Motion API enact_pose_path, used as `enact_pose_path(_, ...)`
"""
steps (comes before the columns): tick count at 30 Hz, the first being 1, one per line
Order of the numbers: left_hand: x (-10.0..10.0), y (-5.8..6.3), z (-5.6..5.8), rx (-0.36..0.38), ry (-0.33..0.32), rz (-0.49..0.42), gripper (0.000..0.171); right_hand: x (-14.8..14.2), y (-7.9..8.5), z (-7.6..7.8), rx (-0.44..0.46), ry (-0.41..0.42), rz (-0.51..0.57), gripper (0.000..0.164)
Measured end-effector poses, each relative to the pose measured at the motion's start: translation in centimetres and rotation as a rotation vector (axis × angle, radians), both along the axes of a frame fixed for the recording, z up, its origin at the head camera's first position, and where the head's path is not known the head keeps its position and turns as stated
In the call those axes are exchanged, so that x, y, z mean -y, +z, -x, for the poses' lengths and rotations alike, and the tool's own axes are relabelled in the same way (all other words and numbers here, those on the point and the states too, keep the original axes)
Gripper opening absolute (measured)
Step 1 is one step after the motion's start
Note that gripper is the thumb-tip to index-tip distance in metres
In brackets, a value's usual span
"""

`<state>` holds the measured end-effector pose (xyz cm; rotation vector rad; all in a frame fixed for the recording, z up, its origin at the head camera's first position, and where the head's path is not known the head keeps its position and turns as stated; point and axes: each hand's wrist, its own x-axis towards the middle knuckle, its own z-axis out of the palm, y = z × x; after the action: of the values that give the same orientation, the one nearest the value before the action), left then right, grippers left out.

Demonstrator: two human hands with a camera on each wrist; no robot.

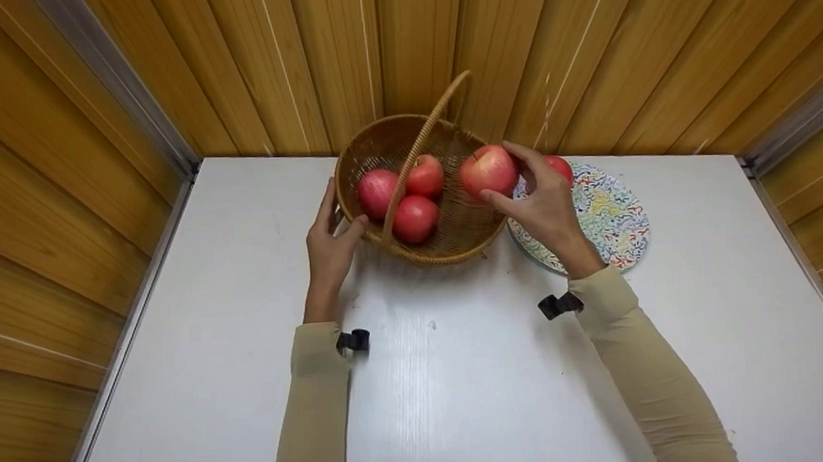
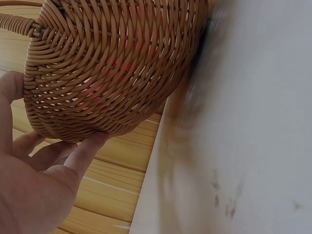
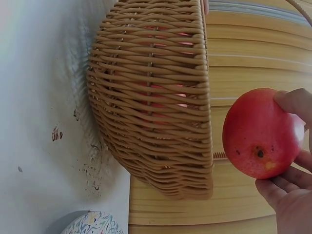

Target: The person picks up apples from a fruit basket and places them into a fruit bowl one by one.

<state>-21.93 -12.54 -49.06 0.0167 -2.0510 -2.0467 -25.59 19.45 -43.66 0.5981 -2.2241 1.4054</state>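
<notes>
A brown wicker basket (image 1: 465, 238) with an arched handle (image 1: 417, 148) stands near the back of the table, three red apples (image 1: 416, 218) lying in its left half. On its left side my left hand (image 1: 330, 247) grips the rim, thumb on the near edge and fingers along the outer wall, as the left wrist view also shows. My right hand (image 1: 542, 205) holds a larger red apple (image 1: 488, 170) over the basket's right side. In the right wrist view this apple (image 3: 261, 134) is above rim level, pinched between thumb and fingers.
Right of the basket lies a round plate (image 1: 614, 218) with a multicoloured speckled pattern. Another red apple (image 1: 559, 168) is at its far left edge, partly hidden behind my right hand. The white table (image 1: 421, 387) meets a wood-panelled wall (image 1: 414, 45) behind the basket.
</notes>
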Motion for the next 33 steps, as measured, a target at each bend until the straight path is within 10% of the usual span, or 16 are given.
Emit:
enact_pose_path(4,0.4,-1.8,0.9,-0.026,0.013,0.030,0.079,-0.6,0.0,-0.2,-0.007,-0.044,0.019,0.069)
enact_pose_path(33,0.9,-1.8,0.5,-0.023,0.020,0.041,0.078,-6.3,-1.9,0.5,0.099,-0.282,0.342,0.074)
